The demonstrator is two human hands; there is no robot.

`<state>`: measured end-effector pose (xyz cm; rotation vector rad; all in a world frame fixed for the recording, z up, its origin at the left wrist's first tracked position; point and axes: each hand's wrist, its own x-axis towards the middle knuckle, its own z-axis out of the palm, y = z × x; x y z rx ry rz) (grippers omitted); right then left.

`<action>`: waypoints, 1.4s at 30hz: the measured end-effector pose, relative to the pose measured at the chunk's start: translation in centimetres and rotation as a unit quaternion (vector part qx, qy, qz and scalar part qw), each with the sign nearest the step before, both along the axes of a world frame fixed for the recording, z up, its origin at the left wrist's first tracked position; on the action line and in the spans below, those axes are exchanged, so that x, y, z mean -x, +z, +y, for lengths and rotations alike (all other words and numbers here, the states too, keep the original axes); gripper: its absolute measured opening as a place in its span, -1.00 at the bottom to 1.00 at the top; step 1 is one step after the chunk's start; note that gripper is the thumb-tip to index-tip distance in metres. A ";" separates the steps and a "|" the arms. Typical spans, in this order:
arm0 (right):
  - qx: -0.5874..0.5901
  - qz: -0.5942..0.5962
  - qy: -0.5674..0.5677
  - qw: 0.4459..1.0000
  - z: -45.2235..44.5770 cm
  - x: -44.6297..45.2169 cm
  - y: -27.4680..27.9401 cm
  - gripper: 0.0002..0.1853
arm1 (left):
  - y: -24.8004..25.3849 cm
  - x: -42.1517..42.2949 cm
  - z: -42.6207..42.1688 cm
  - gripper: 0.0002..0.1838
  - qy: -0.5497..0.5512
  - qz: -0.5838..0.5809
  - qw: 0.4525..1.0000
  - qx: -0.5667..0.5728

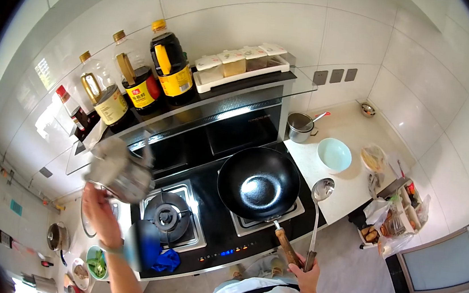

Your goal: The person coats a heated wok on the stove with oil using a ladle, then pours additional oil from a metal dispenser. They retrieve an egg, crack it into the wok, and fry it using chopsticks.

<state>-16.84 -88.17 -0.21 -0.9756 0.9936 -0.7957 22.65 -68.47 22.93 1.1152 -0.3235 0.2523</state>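
My left hand point(100, 212) is raised at the left of the stove, its fingers closed on a shiny metal pot point(120, 169). That pot is smeared by motion and tilted, so its exact kind and contents are unclear. Down at the front edge, my right hand point(307, 274) grips a steel ladle point(314, 229) by its dark handle end, bowl upward. The same hand is at the end of the wooden handle point(287, 246) of a black wok point(258, 183). The wok sits on the right burner, its inside dark and glossy.
The left burner point(167, 216) has a blue cloth point(166, 260) near it. Sauce bottles point(138, 82) and a seasoning box point(242, 66) stand on the shelf behind. A small pot point(300, 128) and a pale bowl point(334, 155) are at right, a bowl of greens point(97, 263) at left.
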 end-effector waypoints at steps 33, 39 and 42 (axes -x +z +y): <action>-0.050 -0.018 -0.010 0.999 2.0 -0.3 0.0 -0.46 | -18.2 6.3 -12.3 -0.66 -0.117 0.065 0.960 -0.248; -0.058 -0.025 -0.027 0.998 1.8 -0.3 0.0 -0.49 | -18.6 5.8 -12.2 -0.63 -0.106 0.024 0.951 -0.290; -0.073 -0.024 -0.048 0.996 1.7 -0.5 0.7 -0.51 | -18.6 5.7 -12.3 -0.62 -0.105 0.013 0.947 -0.304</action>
